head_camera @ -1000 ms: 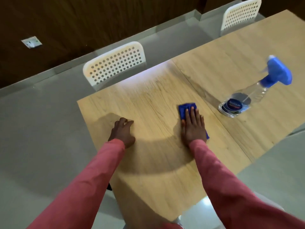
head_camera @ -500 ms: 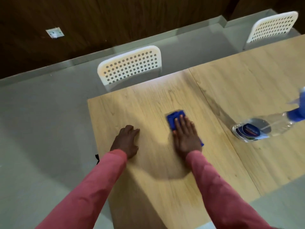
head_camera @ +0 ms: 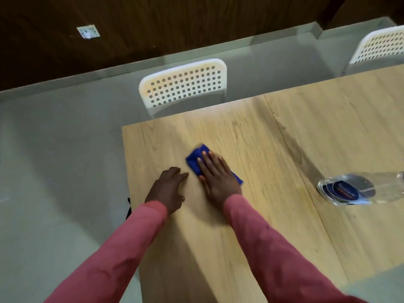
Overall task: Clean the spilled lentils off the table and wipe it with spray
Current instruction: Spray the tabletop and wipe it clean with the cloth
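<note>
My right hand [head_camera: 216,176] lies flat on a blue cloth [head_camera: 194,159], pressing it onto the light wooden table [head_camera: 240,138]. Most of the cloth is hidden under the palm; its far corner and a right edge show. My left hand [head_camera: 168,189] rests on the table just left of it, fingers loosely curled, holding nothing. A clear spray bottle [head_camera: 349,190] with a dark blue label stands at the right, on the neighbouring tabletop; its top is cut off by the frame edge. I see no lentils on the wood.
A white perforated chair [head_camera: 183,84] stands at the table's far edge, and a second one [head_camera: 380,47] at the far right. A seam [head_camera: 290,149] separates the two tabletops. Grey floor lies to the left, a dark wooden wall behind.
My right hand has slid the blue cloth leftward, closer to my left hand. The view has shifted left, so the spray bottle sits nearer the right frame edge.
</note>
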